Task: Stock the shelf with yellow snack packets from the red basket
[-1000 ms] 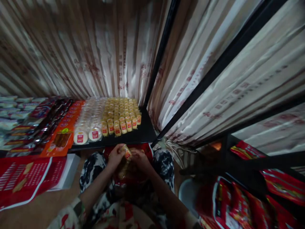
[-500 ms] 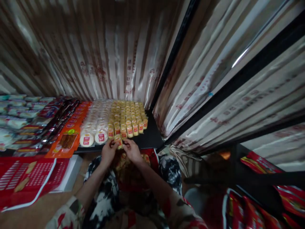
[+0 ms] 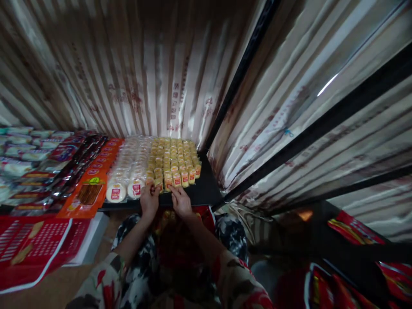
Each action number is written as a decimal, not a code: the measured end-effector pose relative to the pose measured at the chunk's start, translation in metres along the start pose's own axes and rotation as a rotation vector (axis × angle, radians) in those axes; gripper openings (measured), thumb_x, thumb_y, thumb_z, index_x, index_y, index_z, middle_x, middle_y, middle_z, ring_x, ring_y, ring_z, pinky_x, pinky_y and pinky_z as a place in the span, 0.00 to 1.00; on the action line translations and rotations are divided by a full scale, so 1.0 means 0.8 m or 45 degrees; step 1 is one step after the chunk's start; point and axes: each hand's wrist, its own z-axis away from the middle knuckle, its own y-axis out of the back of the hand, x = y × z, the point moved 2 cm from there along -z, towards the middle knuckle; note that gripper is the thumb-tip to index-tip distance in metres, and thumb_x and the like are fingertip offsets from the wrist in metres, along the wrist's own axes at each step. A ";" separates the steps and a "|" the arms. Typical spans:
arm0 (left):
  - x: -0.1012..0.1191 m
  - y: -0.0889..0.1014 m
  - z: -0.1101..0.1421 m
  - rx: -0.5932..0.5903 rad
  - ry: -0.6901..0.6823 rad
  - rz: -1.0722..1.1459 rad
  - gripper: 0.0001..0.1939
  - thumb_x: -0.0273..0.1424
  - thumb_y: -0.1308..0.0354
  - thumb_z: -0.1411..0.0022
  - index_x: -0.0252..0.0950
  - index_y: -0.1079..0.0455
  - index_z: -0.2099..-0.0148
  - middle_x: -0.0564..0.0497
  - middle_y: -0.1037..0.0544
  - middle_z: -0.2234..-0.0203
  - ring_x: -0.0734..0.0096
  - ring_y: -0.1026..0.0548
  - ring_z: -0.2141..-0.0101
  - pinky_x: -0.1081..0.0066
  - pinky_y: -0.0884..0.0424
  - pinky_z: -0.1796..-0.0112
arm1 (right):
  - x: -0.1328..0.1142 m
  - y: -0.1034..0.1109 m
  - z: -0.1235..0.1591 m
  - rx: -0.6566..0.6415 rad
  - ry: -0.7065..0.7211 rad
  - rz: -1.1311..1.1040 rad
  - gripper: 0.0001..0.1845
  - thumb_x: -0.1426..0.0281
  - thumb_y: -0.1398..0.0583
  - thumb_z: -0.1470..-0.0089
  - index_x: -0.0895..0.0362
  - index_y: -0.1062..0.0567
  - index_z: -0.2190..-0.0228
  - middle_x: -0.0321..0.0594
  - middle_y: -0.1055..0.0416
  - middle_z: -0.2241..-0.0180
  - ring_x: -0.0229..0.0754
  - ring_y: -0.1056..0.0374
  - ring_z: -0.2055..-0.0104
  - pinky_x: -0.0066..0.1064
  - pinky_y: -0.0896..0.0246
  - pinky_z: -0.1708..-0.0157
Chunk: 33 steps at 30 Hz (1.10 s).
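"Looking at the left hand (image 3: 149, 201), what do you make out?"

"Its fingers are drawn close together at the front left of the yellow packets, against one small packet (image 3: 158, 183). I can't tell whether they pinch it or only press on it."

"And the right hand (image 3: 182, 202)?"

"Narrow as well, fingertips bunched near the foot of the next packet (image 3: 168, 179) in the front row. Whether they grip anything, I can't tell."

"So where is the small packet?"

"On the black shelf (image 3: 206, 184), near the front edge, between the hands. The other yellow packets (image 3: 175, 154) are lined up in rows behind and to the right."

"What sits to the left of them?"

"Two rows of clear-wrapped rounds, with white discs (image 3: 116, 192) bearing red labels in front. Past those lies an orange packet (image 3: 85, 195), its near end jutting over the shelf edge."

"Anything below?"

"A red bag (image 3: 210, 213) between the knees, in shadow, with more yellow pieces (image 3: 167, 216) showing inside. Behind the shelf hangs a pleated, printed sheet (image 3: 154, 81)."
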 end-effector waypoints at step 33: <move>0.008 -0.015 -0.003 0.002 -0.106 -0.257 0.11 0.36 0.51 0.39 0.34 0.35 0.59 0.45 0.27 0.65 0.61 0.27 0.63 0.65 0.32 0.63 | -0.002 0.000 -0.001 0.004 -0.003 0.089 0.28 0.75 0.51 0.46 0.52 0.36 0.43 0.42 0.31 0.64 0.41 0.36 0.60 0.28 0.38 0.57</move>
